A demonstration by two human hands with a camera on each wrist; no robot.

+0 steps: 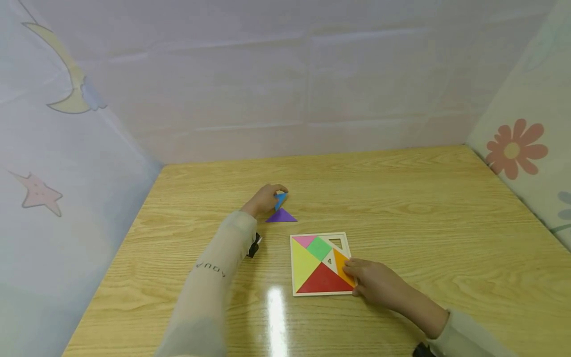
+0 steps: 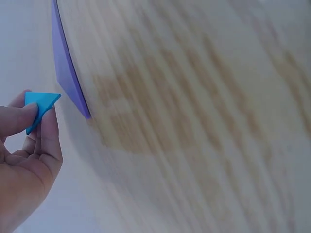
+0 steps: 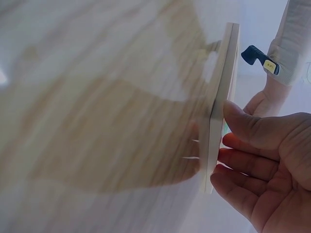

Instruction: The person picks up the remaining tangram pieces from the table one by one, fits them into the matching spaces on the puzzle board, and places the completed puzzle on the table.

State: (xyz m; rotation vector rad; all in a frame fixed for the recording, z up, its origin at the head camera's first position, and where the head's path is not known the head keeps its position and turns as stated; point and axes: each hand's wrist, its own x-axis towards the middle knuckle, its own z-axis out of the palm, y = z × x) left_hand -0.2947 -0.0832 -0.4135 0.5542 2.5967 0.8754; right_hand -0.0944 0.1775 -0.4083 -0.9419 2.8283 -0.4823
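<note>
My left hand (image 1: 264,199) pinches a small blue triangle tangram piece (image 2: 41,108) between thumb and fingers, just above the tabletop. Beside that hand lies a larger purple triangle piece (image 1: 281,216), flat on the table. Nearer to me is a square tangram board (image 1: 321,294) with a pale rim. Pink, green, yellow, red and orange pieces lie in it; two bare spots show cut-out holes, one at the upper right corner and one near the middle. The right hand (image 1: 379,282) holds the board's right edge, its fingertips over the orange piece (image 1: 343,267).
The wood-grain table (image 1: 424,208) carries a bright light reflection near the front. Pale printed sheets stand behind it and at both sides, with a moon (image 1: 67,74) at left and a red flower (image 1: 513,148) at right. Black devices sit at both wrists.
</note>
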